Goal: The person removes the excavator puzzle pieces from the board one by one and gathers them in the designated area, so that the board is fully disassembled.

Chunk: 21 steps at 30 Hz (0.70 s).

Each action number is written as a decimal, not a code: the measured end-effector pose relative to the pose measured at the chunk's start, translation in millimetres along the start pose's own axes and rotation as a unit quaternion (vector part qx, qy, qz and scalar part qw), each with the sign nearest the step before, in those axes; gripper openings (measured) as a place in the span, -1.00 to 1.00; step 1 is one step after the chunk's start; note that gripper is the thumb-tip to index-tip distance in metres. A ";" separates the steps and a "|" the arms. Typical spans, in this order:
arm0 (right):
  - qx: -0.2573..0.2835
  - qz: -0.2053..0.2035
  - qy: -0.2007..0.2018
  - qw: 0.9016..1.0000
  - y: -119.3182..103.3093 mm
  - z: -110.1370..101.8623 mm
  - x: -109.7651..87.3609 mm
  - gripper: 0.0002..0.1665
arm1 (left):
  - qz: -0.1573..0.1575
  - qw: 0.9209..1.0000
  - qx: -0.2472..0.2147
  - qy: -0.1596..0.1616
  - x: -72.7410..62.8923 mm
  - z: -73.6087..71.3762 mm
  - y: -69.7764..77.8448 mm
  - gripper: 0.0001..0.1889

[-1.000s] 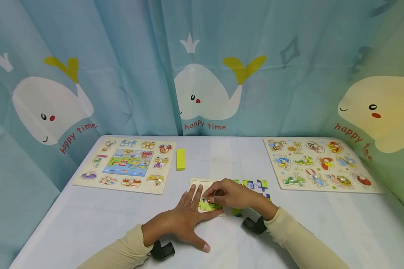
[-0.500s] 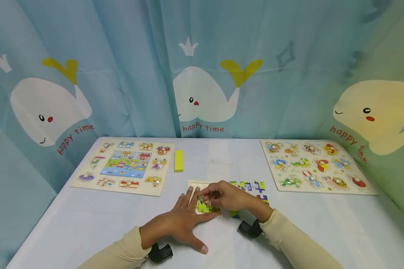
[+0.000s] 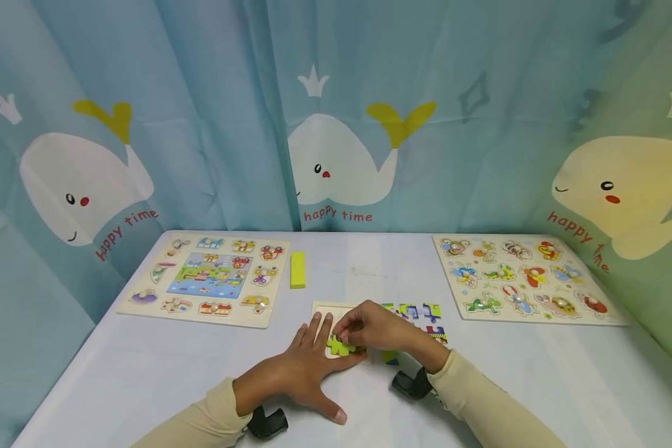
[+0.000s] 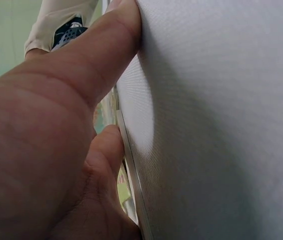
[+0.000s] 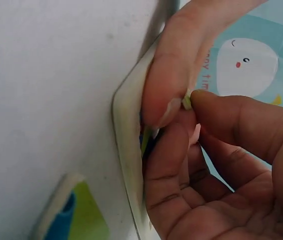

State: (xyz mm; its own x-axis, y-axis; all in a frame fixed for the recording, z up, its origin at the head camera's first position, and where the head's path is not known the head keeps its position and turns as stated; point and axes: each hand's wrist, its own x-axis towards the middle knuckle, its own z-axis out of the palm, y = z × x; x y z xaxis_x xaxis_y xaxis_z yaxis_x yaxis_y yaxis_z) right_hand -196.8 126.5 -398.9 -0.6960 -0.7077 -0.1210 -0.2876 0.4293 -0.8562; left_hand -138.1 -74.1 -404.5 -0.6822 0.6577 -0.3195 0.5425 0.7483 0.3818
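A small wooden jigsaw tray [image 3: 331, 307] lies flat at the middle of the table, with green puzzle pieces [image 3: 340, 348] in its near left part. My left hand [image 3: 305, 372] is spread over its left and near edges, fingers straight and thumb on the cloth. Above the tray, my right hand [image 3: 376, 328] pinches a puzzle piece [image 5: 187, 101]; only a bit of its green edge shows between the fingertips. Right of the tray lie several loose jigsaw pieces [image 3: 432, 312], partly hidden by the right hand and wrist. The left wrist view shows left-hand fingers [image 4: 106, 145] against the tray's edge.
A peg puzzle board with vehicles [image 3: 280, 249] lies at the back left, and one with insects [image 3: 501, 305] at the back right. A yellow block [image 3: 297, 270] stands near the left board. A whale-print curtain [image 3: 229, 155] surrounds the table.
My right hand shifts slightly over the tray, its fingertips still on the piece, which is now more covered. My left hand stays in place. The head view has tilted a little.
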 end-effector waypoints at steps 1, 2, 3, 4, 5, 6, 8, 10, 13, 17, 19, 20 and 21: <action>-0.002 0.000 0.003 1.000 -0.1 0.0 -0.2 -0.86 | -0.001 1.000 0.001 0.000 -0.3 0.1 0.2 -0.03; -0.003 -0.001 0.005 1.000 -0.3 -0.2 -0.5 -0.86 | -0.002 1.000 0.001 0.000 -0.6 0.1 0.4 -0.03; -0.004 -0.003 0.008 1.000 -0.4 -0.7 -0.9 -0.86 | -0.003 1.000 0.001 0.000 -0.8 0.2 0.6 -0.03; -0.006 -0.003 0.012 1.000 -0.3 -1.2 -1.3 -0.86 | -0.003 1.000 0.000 -0.001 -0.9 0.2 0.8 -0.03; -0.006 -0.005 0.015 1.000 -0.1 -2.0 -1.9 -0.86 | -0.004 1.000 0.000 -0.002 -0.9 0.2 0.9 -0.03; -0.004 -0.007 0.018 1.000 0.1 -3.0 -2.5 -0.86 | -0.004 1.000 0.000 -0.002 -0.9 0.3 1.0 -0.03; 0.001 -0.013 0.018 1.000 0.2 -5.3 -3.7 -0.86 | -0.005 1.000 -0.002 -0.003 -0.5 0.4 1.1 -0.03; 0.012 -0.020 0.012 1.000 1.6 -7.5 -4.6 -0.86 | -0.005 1.000 -0.002 -0.003 -0.3 0.5 1.2 -0.03; 0.019 -0.033 0.001 0.999 3.2 -10.6 -6.4 -0.86 | -0.005 1.000 -0.001 -0.003 0.0 0.4 1.3 -0.04; 0.017 -0.051 -0.003 0.999 5.4 -16.3 -10.2 -0.86 | -0.009 1.000 0.007 -0.001 0.5 0.2 1.5 -0.04; 0.011 -0.052 0.001 0.999 7.0 -19.7 -12.4 -0.85 | -0.011 1.000 0.010 0.000 0.8 0.4 1.5 -0.04; 0.009 -0.050 0.004 0.999 7.2 -21.5 -13.8 -0.85 | -0.012 1.000 0.011 0.000 0.9 0.6 1.5 -0.04; 0.007 -0.047 0.006 0.999 7.8 -23.2 -14.9 -0.85 | -0.013 1.000 0.011 0.001 0.9 0.8 1.6 -0.04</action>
State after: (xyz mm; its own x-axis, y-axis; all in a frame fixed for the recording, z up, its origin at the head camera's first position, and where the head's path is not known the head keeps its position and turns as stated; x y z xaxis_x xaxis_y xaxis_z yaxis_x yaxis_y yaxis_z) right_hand -203.9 153.4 -392.1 -0.6745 -0.7375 -0.0341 -0.3424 0.3533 -0.8706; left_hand -137.5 -72.2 -404.9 -0.6973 0.6379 -0.3269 0.5350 0.7667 0.3550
